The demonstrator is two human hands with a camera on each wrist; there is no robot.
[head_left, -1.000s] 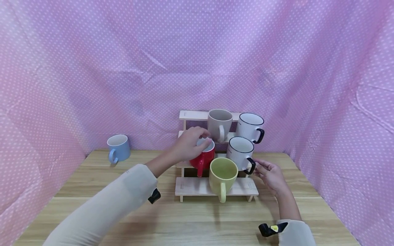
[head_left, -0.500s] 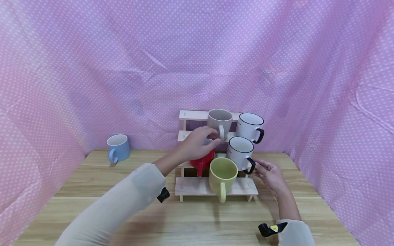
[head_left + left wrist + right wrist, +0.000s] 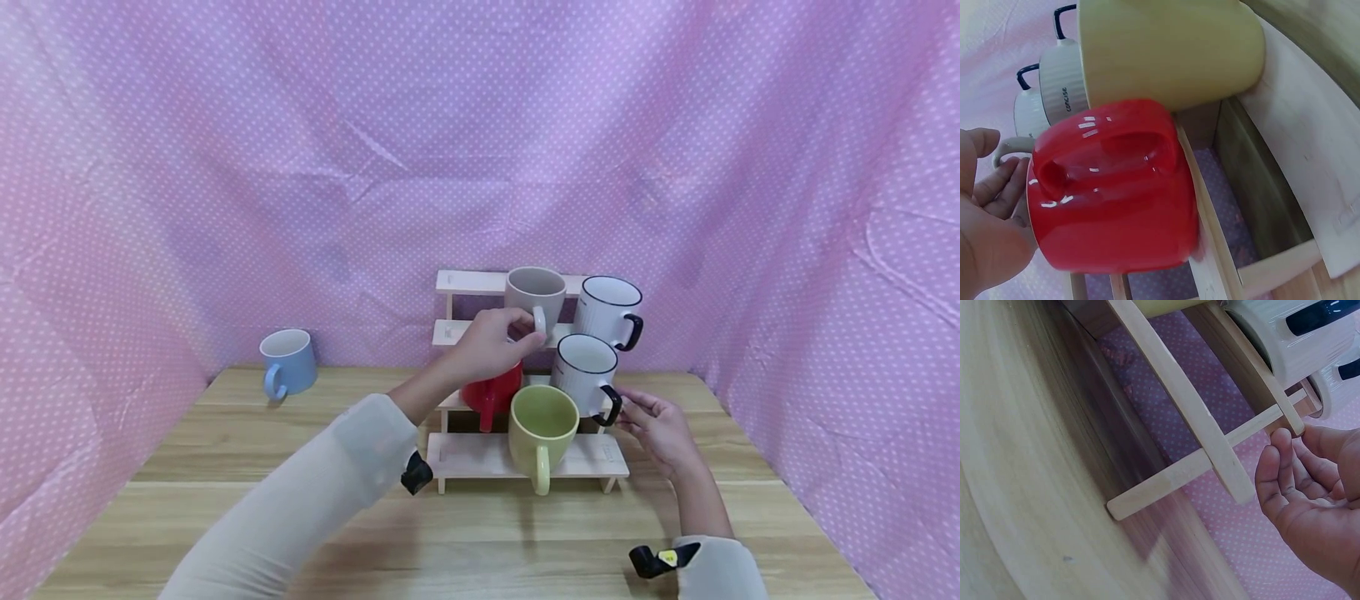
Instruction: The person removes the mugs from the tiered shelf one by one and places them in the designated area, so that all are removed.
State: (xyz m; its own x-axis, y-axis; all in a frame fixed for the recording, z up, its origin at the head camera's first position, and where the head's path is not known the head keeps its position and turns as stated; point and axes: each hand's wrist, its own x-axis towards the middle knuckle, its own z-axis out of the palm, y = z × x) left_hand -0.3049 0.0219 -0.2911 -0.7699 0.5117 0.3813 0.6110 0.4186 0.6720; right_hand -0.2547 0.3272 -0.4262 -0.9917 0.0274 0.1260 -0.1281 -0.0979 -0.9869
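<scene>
My left hand (image 3: pixel 491 343) reaches over the red mug (image 3: pixel 1110 194) to the grey mug (image 3: pixel 534 292) on an upper tier of the wooden stepped rack (image 3: pixel 472 454). Its thumb and fingers lie on either side of that mug's pale handle (image 3: pixel 1013 149), fingertips right at it, with a gap still showing between thumb and fingers. My right hand (image 3: pixel 1310 494) pinches the end of one rack shelf (image 3: pixel 1294 422) between thumb and fingertips, beside the lower white mug (image 3: pixel 587 375) with a black handle. A yellow-green mug (image 3: pixel 543 425) stands on the lowest tier.
Another white mug (image 3: pixel 611 304) with a black handle stands at the rack's upper right. A light blue mug (image 3: pixel 288 362) sits on the wood-grain table (image 3: pixel 465 542) at the far left. Behind the table hangs a pink-purple dotted cloth (image 3: pixel 420 125).
My left hand has moved right, from above the red mug to the grey mug's handle. My right hand and the mugs stay in place.
</scene>
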